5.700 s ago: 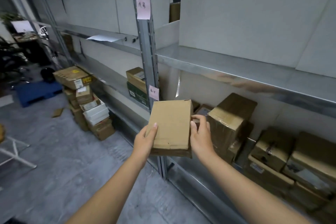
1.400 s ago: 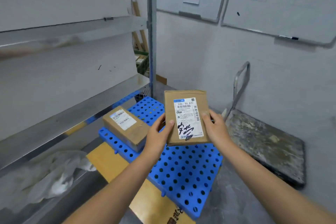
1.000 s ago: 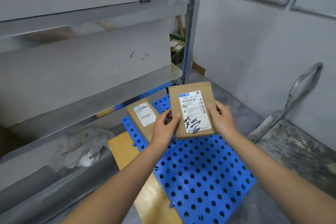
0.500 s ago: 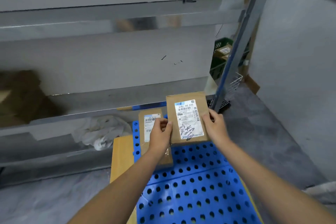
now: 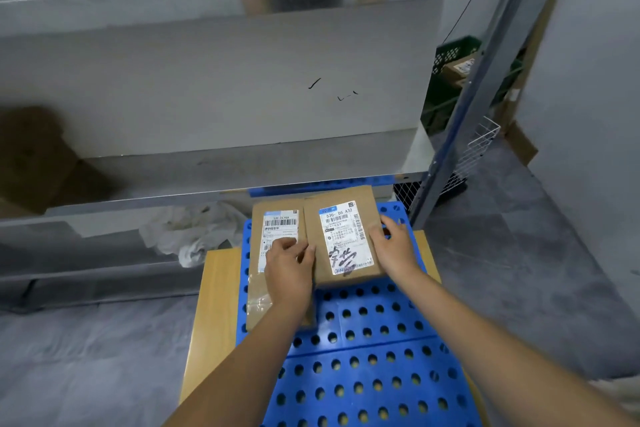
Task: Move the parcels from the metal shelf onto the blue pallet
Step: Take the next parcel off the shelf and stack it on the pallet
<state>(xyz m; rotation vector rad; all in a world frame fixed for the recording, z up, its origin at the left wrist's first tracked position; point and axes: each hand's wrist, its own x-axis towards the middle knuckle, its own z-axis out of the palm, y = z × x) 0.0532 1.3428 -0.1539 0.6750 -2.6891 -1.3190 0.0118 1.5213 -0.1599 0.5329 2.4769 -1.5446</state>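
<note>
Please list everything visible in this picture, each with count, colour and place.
held parcel: one, brown with white label, between both hands at the pallet's far end
second parcel: one, brown with white label, on the pallet, left of the held one
blue pallet: one, blue, on the board before the shelf
board: one, light wood, under the pallet
metal shelf: one, grey, behind the pallet
blurred box: one, brown, on the shelf at left
crumpled sheet: one, white, under the shelf
crate: one, green, far right behind the shelf
left hand: grips the held parcel's left edge
right hand: grips its right edge
</note>
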